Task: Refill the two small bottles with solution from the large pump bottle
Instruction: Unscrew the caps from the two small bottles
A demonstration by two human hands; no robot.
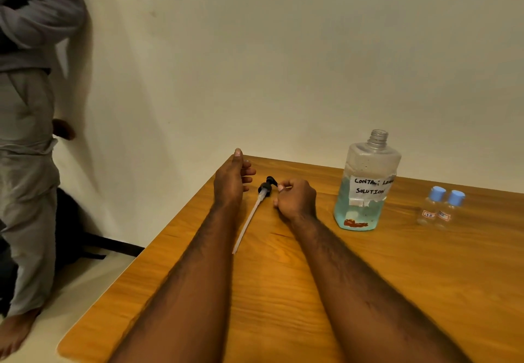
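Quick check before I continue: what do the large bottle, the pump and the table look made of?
Large bottle: probably clear glossy plastic, since the blue solution shows through and the neck has a moulded thread.
Pump: black plastic head with a whitish, translucent tube, likely plastic too.
Table: wood or wood-look laminate, with a smooth sheen and grain lines; which one is unclear.

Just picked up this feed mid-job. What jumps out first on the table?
The large bottle stands open-necked on the table, right of centre, roughly half full of blue liquid. Its pump lies flat on the wood between the left hand and the right hand, with its tube pointing back toward the wearer. At far right, two small bottles stand side by side with blue caps on.
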